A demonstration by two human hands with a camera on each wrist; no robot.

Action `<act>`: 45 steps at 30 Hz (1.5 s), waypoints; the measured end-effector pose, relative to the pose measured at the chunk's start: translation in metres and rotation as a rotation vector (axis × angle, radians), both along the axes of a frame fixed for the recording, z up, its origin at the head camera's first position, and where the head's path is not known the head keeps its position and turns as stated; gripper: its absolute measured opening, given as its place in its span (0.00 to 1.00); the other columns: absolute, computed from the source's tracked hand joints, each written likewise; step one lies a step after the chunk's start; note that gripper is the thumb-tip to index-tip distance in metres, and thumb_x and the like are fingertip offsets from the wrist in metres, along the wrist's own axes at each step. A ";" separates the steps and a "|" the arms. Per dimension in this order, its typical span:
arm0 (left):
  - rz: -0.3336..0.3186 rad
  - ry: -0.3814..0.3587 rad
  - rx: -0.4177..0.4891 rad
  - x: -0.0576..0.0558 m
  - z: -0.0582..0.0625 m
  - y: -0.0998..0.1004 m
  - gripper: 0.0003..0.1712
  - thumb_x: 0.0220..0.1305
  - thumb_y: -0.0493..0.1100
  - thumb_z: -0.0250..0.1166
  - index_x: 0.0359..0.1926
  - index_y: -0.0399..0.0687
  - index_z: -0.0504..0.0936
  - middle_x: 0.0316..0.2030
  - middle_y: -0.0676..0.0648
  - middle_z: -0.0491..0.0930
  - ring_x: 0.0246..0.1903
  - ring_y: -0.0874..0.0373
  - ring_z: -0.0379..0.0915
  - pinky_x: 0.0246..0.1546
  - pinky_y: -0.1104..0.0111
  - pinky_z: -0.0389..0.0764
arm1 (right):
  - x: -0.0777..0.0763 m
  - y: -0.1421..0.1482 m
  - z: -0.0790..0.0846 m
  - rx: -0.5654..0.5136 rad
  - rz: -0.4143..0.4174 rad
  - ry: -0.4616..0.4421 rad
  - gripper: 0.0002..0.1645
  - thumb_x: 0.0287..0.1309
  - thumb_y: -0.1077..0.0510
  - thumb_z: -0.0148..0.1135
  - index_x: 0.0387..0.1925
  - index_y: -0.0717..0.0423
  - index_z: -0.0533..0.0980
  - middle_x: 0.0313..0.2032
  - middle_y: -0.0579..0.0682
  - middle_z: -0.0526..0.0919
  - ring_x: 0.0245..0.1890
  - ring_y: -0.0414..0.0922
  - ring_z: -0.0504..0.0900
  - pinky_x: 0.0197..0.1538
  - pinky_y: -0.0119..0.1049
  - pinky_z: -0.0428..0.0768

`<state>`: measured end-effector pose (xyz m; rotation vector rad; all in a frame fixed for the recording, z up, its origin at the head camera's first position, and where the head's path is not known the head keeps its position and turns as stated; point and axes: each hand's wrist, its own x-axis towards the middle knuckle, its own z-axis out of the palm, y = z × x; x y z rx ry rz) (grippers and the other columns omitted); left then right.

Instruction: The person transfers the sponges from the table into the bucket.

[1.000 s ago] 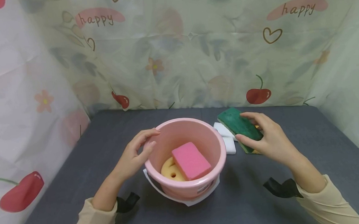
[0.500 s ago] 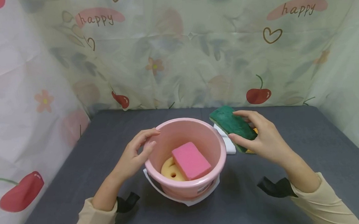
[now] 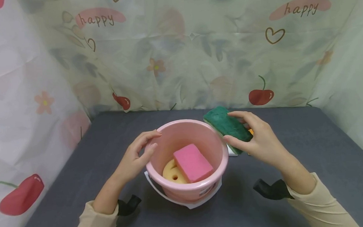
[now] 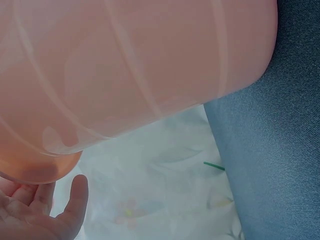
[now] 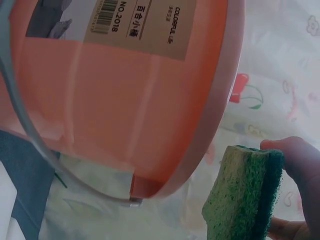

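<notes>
- Green scouring sponge (image 3: 224, 122) is raised off the table (image 3: 104, 143), just outside the right side of the pink plastic bucket (image 3: 189, 187); the right wrist view shows it apart from the rim.
- Right hand (image 3: 260, 139) pinches this sponge between thumb and fingers, its darker scrubbing layer facing the palm.
- Left hand (image 3: 138, 155) is at the bucket's left rim, fingers loosely bent and thumb spread away from them; how firmly it touches cannot be told.
- Inside the bucket, a pink block sponge (image 3: 193, 163) leans on a round yellow sponge (image 3: 174, 173) with a small hole.
- Beneath the green sponge, a white block (image 3: 232, 152) shows partly; an orange item (image 3: 251, 132), mostly hidden, lies behind the right hand.
- White handle (image 3: 191, 206) hangs down the bucket's front.
</notes>
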<state>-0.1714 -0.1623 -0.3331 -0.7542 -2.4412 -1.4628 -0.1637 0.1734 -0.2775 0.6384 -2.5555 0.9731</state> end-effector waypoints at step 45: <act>0.008 0.000 -0.005 0.000 0.000 0.000 0.18 0.65 0.38 0.55 0.57 0.49 0.73 0.56 0.50 0.73 0.56 0.64 0.65 0.56 0.79 0.67 | 0.001 -0.057 -0.003 -0.016 0.202 -0.140 0.34 0.51 0.51 0.67 0.60 0.50 0.68 0.56 0.50 0.74 0.50 0.47 0.75 0.49 0.43 0.78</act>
